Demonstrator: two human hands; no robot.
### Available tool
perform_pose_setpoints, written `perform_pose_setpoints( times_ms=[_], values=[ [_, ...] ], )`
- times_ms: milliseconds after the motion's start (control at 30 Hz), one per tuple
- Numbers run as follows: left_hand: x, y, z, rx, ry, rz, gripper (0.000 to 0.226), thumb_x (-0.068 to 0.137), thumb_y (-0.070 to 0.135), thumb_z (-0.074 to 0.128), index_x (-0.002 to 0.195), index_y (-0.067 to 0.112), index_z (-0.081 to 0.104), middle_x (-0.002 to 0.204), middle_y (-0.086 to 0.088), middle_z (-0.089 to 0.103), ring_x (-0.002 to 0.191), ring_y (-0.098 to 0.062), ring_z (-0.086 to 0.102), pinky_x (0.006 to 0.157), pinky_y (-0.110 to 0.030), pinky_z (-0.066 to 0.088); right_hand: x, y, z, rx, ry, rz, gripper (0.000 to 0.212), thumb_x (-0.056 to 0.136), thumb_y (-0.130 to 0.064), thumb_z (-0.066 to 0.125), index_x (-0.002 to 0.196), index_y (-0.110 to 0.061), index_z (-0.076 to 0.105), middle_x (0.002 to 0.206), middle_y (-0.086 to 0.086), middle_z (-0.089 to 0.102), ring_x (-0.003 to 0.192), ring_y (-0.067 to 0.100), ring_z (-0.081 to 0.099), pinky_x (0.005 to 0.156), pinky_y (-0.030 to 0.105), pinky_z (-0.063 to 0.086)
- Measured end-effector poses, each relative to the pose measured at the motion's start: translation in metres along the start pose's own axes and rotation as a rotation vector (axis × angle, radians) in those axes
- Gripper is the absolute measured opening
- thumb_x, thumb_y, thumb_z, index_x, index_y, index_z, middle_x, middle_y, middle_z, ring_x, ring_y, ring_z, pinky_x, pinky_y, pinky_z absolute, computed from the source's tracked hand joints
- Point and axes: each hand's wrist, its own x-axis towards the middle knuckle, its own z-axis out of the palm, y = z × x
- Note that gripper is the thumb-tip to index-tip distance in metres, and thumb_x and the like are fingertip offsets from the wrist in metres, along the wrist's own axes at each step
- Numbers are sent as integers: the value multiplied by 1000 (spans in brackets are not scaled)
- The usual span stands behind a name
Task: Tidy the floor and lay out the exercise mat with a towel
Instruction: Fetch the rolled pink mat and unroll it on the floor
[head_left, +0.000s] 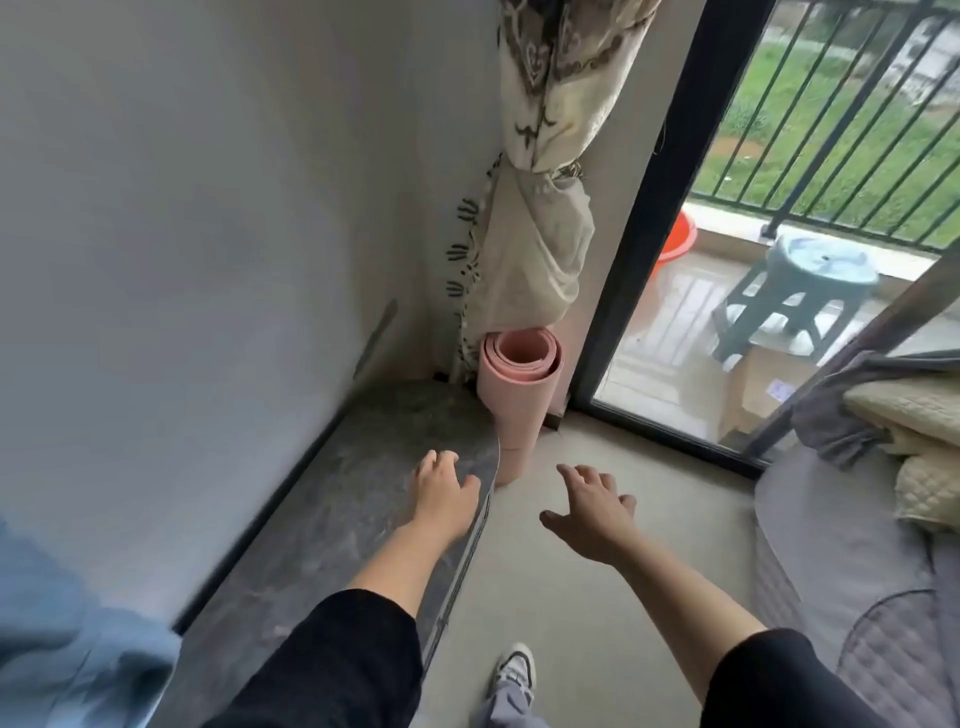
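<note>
Hands, left and right, empty, spread, near upright rolled pink mat

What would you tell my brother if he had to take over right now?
Left hand: open and empty, stretched toward the corner.
Right hand: open and empty, fingers spread, also reaching forward.
Pink exercise mat: rolled up, standing on end in the corner under the tied curtain, beside the glass door frame. Neither hand touches it.
Towel: not clearly in view.
Done: nothing visible with the mat.
Left: grab the mat, unroll it on the floor, find the towel and lay it out.
</note>
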Motion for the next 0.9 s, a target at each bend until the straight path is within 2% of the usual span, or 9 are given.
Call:
perform_pose_setpoints(
  times_ms=[200, 400, 500, 567, 733, 800, 900],
  values=[
    [108, 55, 15, -18, -52, -84, 45, 93, 28, 44, 135, 12, 44, 144, -8, 42, 131, -28, 37, 108, -38, 31, 124, 31, -44, -19, -54, 17, 65, 85, -47, 54, 141, -24, 31, 145, 4, 37, 133, 28, 31, 98, 48, 32],
    [213, 93, 23, 8, -46, -93, 46, 91, 31, 45, 135, 16, 44, 144, -5, 44, 131, -25, 41, 104, -37, 36, 228, 44, -58, 1, -107, 13, 69, 83, -47, 54, 144, -28, 28, 150, 1, 33, 135, 26, 28, 100, 48, 31],
    [273, 112, 33, -50, -36, -104, 45, 91, 31, 48, 133, 16, 45, 140, -5, 48, 127, -24, 45, 95, -33, 39, 283, 49, -55, 22, -135, 18, 69, 84, -47, 54, 145, -28, 27, 151, 1, 32, 136, 27, 28, 101, 49, 31],
    [307, 120, 44, -129, -30, -173, 49, 92, 32, 51, 136, 14, 42, 140, -8, 49, 126, -25, 48, 91, -31, 39, 314, 52, -49, 27, -154, 13, 69, 84, -45, 54, 145, -29, 26, 151, 1, 32, 137, 27, 27, 101, 49, 31],
    [376, 118, 89, -311, -12, -521, 77, 92, 34, 55, 151, 8, 13, 157, -16, 25, 140, -32, 33, 106, -39, 37, 387, 60, -24, -34, -196, -41, 75, 85, -39, 55, 149, -37, 17, 159, 2, 17, 140, 29, 22, 104, 49, 31],
    [394, 109, 105, -396, 2, -640, 84, 90, 36, 58, 152, 11, 7, 156, -17, 26, 136, -35, 39, 102, -41, 41, 408, 61, -14, -99, -226, -68, 80, 85, -35, 57, 149, -42, 11, 161, 3, 4, 141, 32, 18, 104, 51, 32],
    [419, 93, 123, -491, -13, -681, 91, 86, 40, 63, 153, 22, 3, 154, -15, 31, 130, -37, 45, 97, -43, 45, 434, 63, 1, -196, -270, -60, 86, 84, -23, 59, 147, -48, 6, 160, 7, -12, 144, 37, 9, 105, 54, 31]
  ],
)
